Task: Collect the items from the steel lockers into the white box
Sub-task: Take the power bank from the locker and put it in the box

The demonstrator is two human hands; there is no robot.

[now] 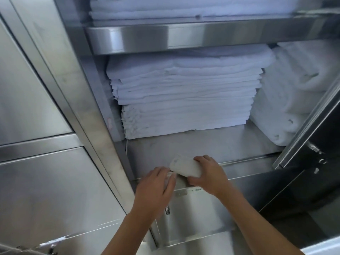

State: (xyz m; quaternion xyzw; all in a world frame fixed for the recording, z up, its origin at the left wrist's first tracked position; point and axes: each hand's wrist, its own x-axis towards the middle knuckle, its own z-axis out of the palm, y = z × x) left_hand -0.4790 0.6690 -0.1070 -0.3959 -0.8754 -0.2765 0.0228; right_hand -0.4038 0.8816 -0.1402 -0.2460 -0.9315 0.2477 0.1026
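An open steel locker fills the head view. On its lower shelf stands a tall stack of folded white linen, with rolled white towels to its right. At the shelf's front lip my right hand grips a small white folded cloth. My left hand lies just left of it, fingers spread, fingertips near the cloth's edge. More folded white linen fills the shelf above. The white box is out of view.
The open locker door with its latch juts out at the right. Closed steel doors line the left. Bare steel shelf floor lies in front of the stack. A closed lower door sits under my hands.
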